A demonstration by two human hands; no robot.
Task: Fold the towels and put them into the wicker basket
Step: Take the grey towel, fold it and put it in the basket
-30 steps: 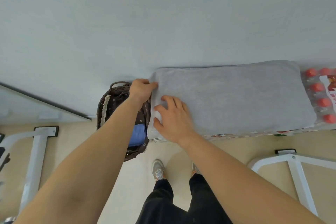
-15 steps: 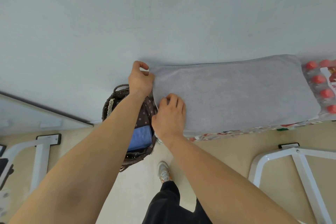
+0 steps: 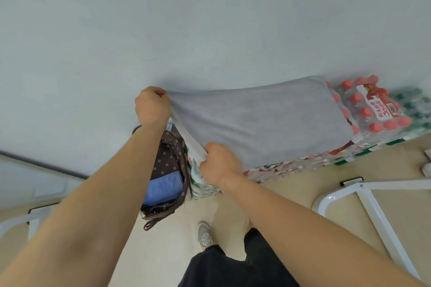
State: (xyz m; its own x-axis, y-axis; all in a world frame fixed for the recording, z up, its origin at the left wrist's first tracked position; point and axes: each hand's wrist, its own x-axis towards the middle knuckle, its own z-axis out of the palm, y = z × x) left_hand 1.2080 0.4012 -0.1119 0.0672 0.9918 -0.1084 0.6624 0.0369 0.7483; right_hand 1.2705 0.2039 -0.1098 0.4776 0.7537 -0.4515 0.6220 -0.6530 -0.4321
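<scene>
A grey towel (image 3: 263, 121) lies spread over stacked packs of bottled water against the wall. My left hand (image 3: 152, 105) grips its far left corner and holds it lifted off the packs. My right hand (image 3: 219, 163) grips the near left corner at the front edge. Below my left forearm stands the dark wicker basket (image 3: 173, 154) with a brown dotted lining, on the floor left of the packs. A folded blue towel (image 3: 163, 187) lies inside it.
Shrink-wrapped packs of red-capped bottles (image 3: 373, 109) show past the towel's right end, with green-capped ones further right. White metal frame legs (image 3: 373, 212) stand on the beige floor at right, and another (image 3: 21, 221) at left. My shoes (image 3: 205, 235) are below.
Both hands went from lying on the towel's left end to gripping its two left corners. The left edge now lifts off the packs. The view has shifted left.
</scene>
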